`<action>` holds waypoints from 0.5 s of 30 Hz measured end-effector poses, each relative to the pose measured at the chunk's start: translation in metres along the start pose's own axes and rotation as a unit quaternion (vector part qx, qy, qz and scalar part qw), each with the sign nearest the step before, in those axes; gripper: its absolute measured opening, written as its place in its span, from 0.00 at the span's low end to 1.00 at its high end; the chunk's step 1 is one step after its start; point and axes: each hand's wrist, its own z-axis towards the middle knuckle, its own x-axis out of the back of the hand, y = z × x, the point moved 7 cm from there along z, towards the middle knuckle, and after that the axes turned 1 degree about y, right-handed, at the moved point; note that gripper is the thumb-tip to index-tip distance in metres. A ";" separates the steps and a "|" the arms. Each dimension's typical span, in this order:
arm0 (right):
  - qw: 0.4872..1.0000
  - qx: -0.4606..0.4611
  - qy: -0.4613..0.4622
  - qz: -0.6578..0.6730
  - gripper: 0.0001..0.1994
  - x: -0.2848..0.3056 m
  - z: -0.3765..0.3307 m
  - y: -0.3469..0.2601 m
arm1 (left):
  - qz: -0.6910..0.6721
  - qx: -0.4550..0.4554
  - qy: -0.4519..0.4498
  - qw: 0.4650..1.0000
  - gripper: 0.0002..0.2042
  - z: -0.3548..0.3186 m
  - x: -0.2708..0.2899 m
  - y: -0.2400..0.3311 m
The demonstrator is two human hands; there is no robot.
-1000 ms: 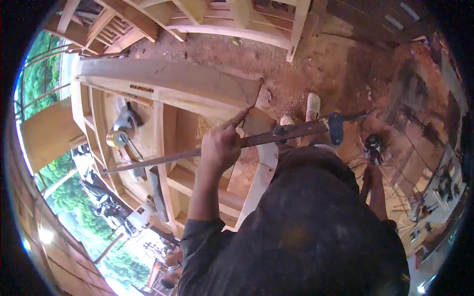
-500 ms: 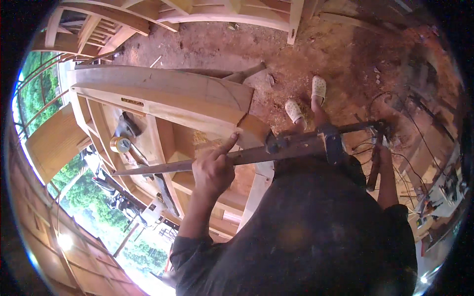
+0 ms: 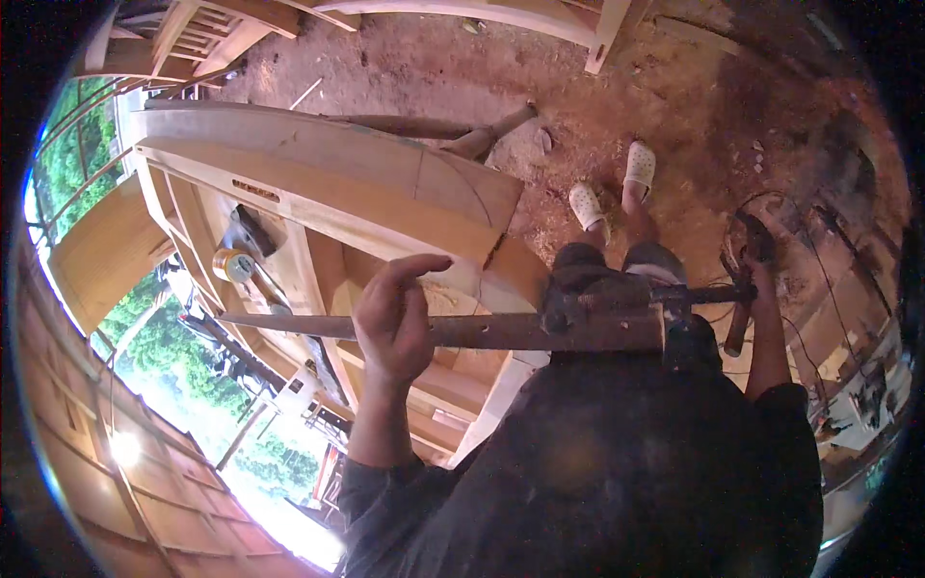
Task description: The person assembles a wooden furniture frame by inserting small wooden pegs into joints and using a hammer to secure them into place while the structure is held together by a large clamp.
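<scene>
1. Head view: I have the long metal bar clamp (image 3: 501, 331) running nearly level across the middle of the frame, its thin end over the wooden frame (image 3: 371, 231) at centre left, its heavier end in front of the dark shirt (image 3: 617, 453). I cannot tell whether the bar touches the wood.

2. To handle this well, I judge that the long bar wants support at two places, because the heavy end should tip if one grip carries everything. I would keep it level and turn it slowly, watching the thin end among the frame's ribs.

3. I would also keep fingers out of the gap between the clamp's jaws, which stand apart right of centre, close to the body.

4. My left hand (image 3: 390, 320), at centre left, is curled at the bar, loosely as far as I can judge; the index finger reaches out above the metal, bent and free of it. For a firmer hold I would bring that finger down.

5. My right hand (image 3: 763, 279), at the right of the frame, is closed round a dark tool (image 3: 737, 332) whose handle pokes out below it, just beside the clamp's screw end. From here I cannot tell whether the two are joined. If they are separate, I would keep the tool from knocking the screw.
</scene>
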 end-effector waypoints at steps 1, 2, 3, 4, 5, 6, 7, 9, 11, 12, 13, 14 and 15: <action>1.000 0.012 -0.024 0.006 0.15 -0.003 0.006 0.000 | -0.037 0.027 -0.049 0.998 0.16 0.009 -0.007 0.000; 0.999 -0.007 -0.030 -0.037 0.14 -0.004 0.012 0.007 | -0.036 0.031 -0.051 0.998 0.16 0.019 -0.009 0.003; 0.997 -0.012 -0.020 -0.074 0.14 -0.003 0.017 0.013 | -0.030 0.062 -0.109 0.992 0.16 0.027 -0.020 0.002; 0.996 -0.032 -0.036 -0.080 0.14 -0.005 0.022 0.021 | -0.025 0.091 -0.167 0.981 0.16 0.034 -0.029 0.000; 0.996 -0.024 -0.022 -0.079 0.13 -0.004 0.027 0.028 | 0.000 0.146 -0.223 0.964 0.16 0.039 -0.038 -0.006; 0.997 -0.006 -0.002 -0.082 0.12 -0.003 0.031 0.032 | 0.000 0.150 -0.228 0.962 0.16 0.049 -0.044 -0.006; 0.997 -0.022 -0.007 -0.080 0.12 -0.004 0.034 0.040 | 0.026 0.099 -0.265 0.959 0.14 0.058 -0.055 -0.001; 0.997 -0.008 -0.026 -0.070 0.12 -0.009 0.036 0.044 | 0.052 0.051 -0.303 0.950 0.12 0.073 -0.065 0.004; 0.990 0.036 -0.043 -0.127 0.12 -0.013 0.032 0.037 | 0.133 0.056 -0.372 0.917 0.11 0.079 -0.074 -0.002; 0.975 0.058 -0.004 -0.212 0.12 -0.009 0.029 0.029 | 0.132 0.056 -0.376 0.916 0.11 0.082 -0.075 -0.002; 0.977 0.055 -0.043 -0.199 0.12 -0.015 0.023 0.026 | 0.133 0.056 -0.392 0.909 0.11 0.083 -0.078 -0.002; 0.990 0.022 -0.027 -0.136 0.12 -0.013 0.017 0.025 | 0.133 0.057 -0.412 0.900 0.11 0.083 -0.081 -0.002; 0.997 -0.011 -0.010 -0.072 0.13 -0.013 0.011 0.023 | 0.133 0.056 -0.411 0.900 0.11 0.084 -0.082 -0.003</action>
